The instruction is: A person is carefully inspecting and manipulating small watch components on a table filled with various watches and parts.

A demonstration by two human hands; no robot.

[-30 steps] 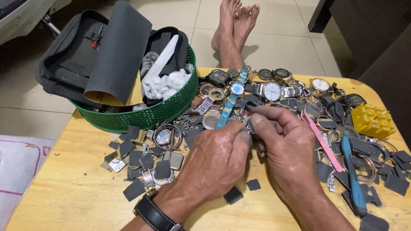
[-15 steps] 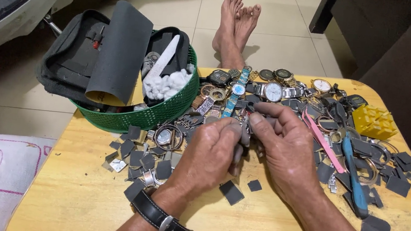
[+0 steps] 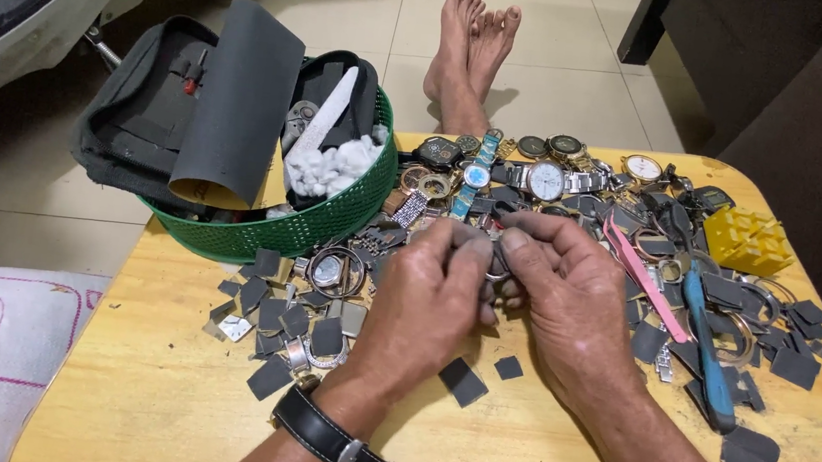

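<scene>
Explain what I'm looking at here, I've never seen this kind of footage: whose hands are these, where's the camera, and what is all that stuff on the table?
The picture comes from a camera worn on a person's head, looking down, so both hands are that person's own. The left hand, with a black strap on its wrist, and the right hand meet at the middle of a wooden table. Together they pinch a small metal piece; it is too hidden by the fingers to tell what it is. Around them lie many wristwatches, loose watch cases and small dark grey squares. To the right are a blue-handled tool, a pink tool and a yellow block. At the left stands a green basket holding a dark pouch, a dark rolled sheet and white wadding. Bare feet rest on the floor beyond the table.
</scene>
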